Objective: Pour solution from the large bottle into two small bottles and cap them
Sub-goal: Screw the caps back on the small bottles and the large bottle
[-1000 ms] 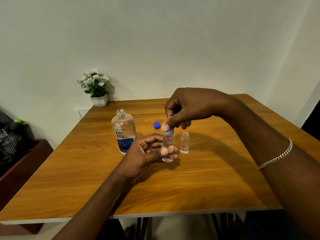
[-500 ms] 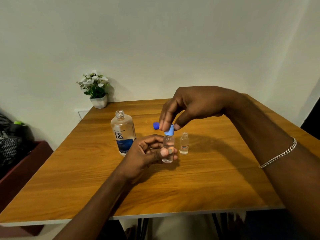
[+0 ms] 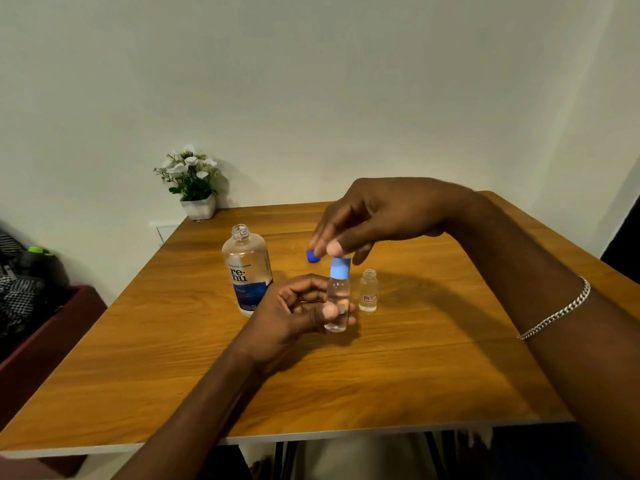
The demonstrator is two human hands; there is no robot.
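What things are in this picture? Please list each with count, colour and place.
large bottle: 1, clear, blue label, uncapped, table left
held small bottle: 1, clear, centre
light blue cap: 1, on held small bottle
open small bottle: 1, clear, right of held one
dark blue cap: 1, on table behind
flower pot: 1, white, far left corner
table: 1, brown wood
bracelet: 1, silver, right wrist
left hand: 1, holds held small bottle
right hand: 1, fingertips at light blue cap

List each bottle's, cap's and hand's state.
Large bottle: upright, uncapped.
Held small bottle: light blue cap on.
Other small bottle: uncapped, some liquid.
Dark blue cap: lying loose.
Left hand: grips held small bottle.
Right hand: fingertips at light blue cap, grip unclear.
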